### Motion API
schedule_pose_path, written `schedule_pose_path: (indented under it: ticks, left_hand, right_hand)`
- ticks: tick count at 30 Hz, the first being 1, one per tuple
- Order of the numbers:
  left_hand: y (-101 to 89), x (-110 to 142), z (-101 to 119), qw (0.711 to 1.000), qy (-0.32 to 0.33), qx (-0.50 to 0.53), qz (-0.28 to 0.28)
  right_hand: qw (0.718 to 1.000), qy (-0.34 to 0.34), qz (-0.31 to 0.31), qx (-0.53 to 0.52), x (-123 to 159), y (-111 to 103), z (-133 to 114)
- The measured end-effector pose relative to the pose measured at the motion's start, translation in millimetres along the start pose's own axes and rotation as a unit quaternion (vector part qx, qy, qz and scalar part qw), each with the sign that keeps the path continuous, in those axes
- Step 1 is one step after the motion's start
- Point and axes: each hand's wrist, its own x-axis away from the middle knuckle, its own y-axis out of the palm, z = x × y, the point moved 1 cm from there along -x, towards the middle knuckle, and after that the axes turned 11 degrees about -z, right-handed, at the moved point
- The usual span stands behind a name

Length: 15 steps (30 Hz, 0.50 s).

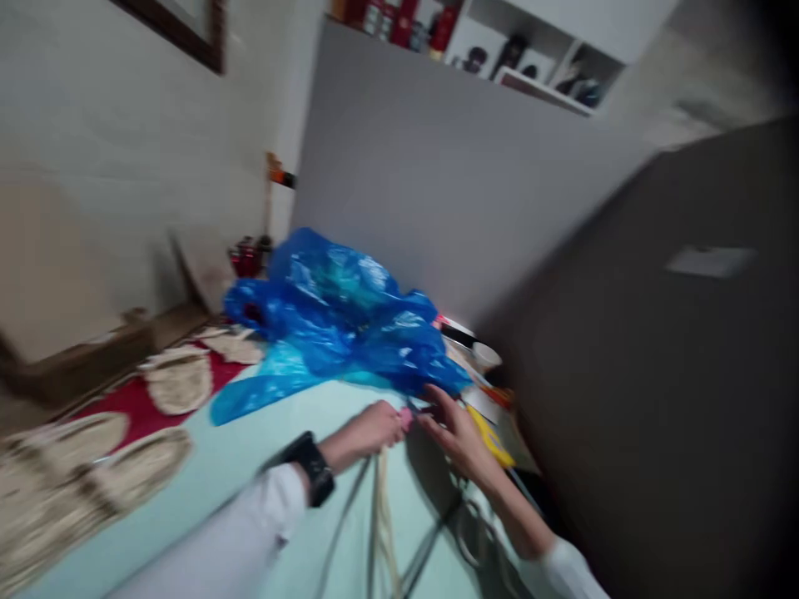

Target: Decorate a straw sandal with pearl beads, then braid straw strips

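1. from where i stand, the person's left hand is curled closed, pinching a small pink piece at its fingertips; blur hides what the piece is.
2. the pink piece sits above the pale green tabletop, between the two hands and just short of a crumpled blue plastic bag.
3. pale cords run down from below the left hand toward the near edge of my view; i cannot tell whether its fingers grip them too.
4. the right hand reaches in from the other side, its fingers spread apart near the pink piece; i cannot tell whether a fingertip touches it.
5. a yellow object lies just beyond the right hand, on its outer side.
6. a black band circles the left wrist, next to a pale sleeve.
7. off to the left, cream-coloured pieces lie on a red cloth.
8. behind the bag rises a grey panel.
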Motion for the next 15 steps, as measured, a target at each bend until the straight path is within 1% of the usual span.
schedule_pose_path:
  ticks: [3, 6, 7, 8, 10, 12, 15]
  left_hand:
    - [-5.7, -3.8, -6.4, 0.998, -0.043, 0.038, -0.039]
    - [-5.7, 1.0, -6.0, 0.992, -0.060, 0.088, -0.068]
    - [-3.7, 4.7, -4.1, 0.990, -0.058, 0.108, -0.072]
    - [-0.7, 8.7, -1.6, 0.988, -0.053, 0.128, -0.073]
    - [6.7, 15.9, 4.7, 0.984, -0.038, 0.164, -0.065]
    - [13.9, 21.0, 10.8, 0.980, -0.027, 0.192, -0.050]
    - [20.7, 25.7, 16.2, 0.976, -0.028, 0.216, -0.028]
  right_hand:
    - [0.996, 0.007, 0.085, 0.003, 17.0, 1.9, -5.3]
    - [0.992, 0.009, 0.126, -0.011, 38.9, 9.6, -19.2]
    - [0.992, 0.009, 0.124, -0.021, 45.9, 13.6, -24.6]
    - [0.994, 0.006, 0.106, -0.034, 52.0, 18.0, -29.8]
    - [0.997, 0.002, 0.045, -0.059, 60.7, 26.5, -37.8]
    - [0.996, 0.008, 0.004, -0.088, 64.4, 32.7, -41.4]
    - [0.986, 0.038, -0.002, -0.162, 63.9, 37.8, -39.6]
